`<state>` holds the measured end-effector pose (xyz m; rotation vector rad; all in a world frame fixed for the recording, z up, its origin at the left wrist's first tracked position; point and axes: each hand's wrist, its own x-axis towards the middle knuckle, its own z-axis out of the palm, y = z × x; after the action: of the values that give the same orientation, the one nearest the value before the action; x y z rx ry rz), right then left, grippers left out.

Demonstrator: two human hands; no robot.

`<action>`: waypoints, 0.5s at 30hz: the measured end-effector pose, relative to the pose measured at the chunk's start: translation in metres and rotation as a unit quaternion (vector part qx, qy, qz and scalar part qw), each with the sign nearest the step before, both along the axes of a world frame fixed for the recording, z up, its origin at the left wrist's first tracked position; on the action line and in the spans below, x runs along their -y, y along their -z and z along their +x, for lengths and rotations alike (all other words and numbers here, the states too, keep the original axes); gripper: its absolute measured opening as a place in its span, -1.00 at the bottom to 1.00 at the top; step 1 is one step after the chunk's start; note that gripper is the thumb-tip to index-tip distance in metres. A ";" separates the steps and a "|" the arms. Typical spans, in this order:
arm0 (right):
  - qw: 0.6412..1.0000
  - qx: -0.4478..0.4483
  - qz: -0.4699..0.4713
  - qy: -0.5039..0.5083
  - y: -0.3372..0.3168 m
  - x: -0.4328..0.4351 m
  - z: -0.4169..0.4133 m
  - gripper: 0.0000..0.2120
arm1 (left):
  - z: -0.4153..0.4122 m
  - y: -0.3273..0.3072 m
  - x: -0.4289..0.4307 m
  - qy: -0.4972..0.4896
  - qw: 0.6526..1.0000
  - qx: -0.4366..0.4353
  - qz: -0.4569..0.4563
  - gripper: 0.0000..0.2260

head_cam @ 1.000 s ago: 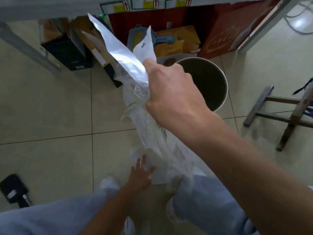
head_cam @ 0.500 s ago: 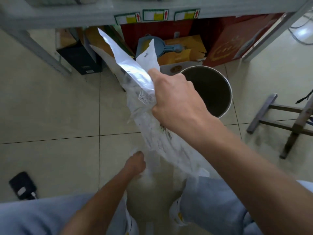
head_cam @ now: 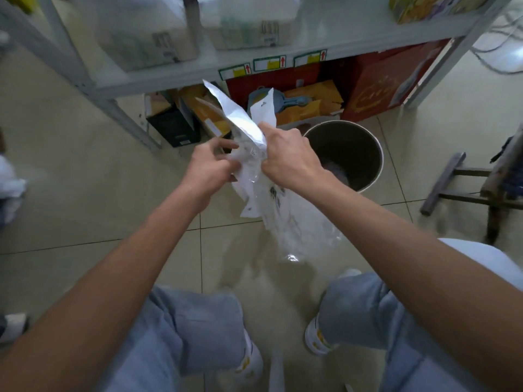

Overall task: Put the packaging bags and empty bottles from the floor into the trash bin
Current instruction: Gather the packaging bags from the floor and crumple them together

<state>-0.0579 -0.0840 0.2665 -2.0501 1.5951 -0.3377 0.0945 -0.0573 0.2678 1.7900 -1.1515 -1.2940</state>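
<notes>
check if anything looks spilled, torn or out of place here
Nothing spilled. Both hands, left hand and right hand, grip a crumpled bundle of packaging bags held beside the trash bin, not over it. A white crumpled item lies at the left edge; too blurred to identify.

At the centre of the frame, the right hand grips a bundle of crumpled clear and silvery plastic packaging bags, and the left hand closes on the same bundle from the left. Right of centre, a round metal trash bin with a dark inside stands open on the beige tiled floor. A grey metal shelf rack crosses the top.
</notes>
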 end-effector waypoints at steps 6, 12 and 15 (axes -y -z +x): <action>0.993 0.114 0.028 -0.004 -0.012 0.000 -0.012 -0.55 | -0.033 -0.017 0.001 -0.047 0.991 -0.124 -0.010 -0.83; 0.975 0.171 0.140 -0.021 -0.021 0.009 -0.036 -0.16 | -0.034 -0.021 0.014 0.035 0.976 -0.216 0.001 -0.84; 0.983 0.155 0.094 -0.004 -0.018 0.014 -0.041 -0.16 | -0.038 -0.023 0.015 0.076 0.967 -0.243 -0.017 -0.77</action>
<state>-0.0989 -0.0977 0.2840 -1.7629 1.3728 -0.4608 0.0562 -0.0726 0.2903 1.2715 -1.0329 -1.6726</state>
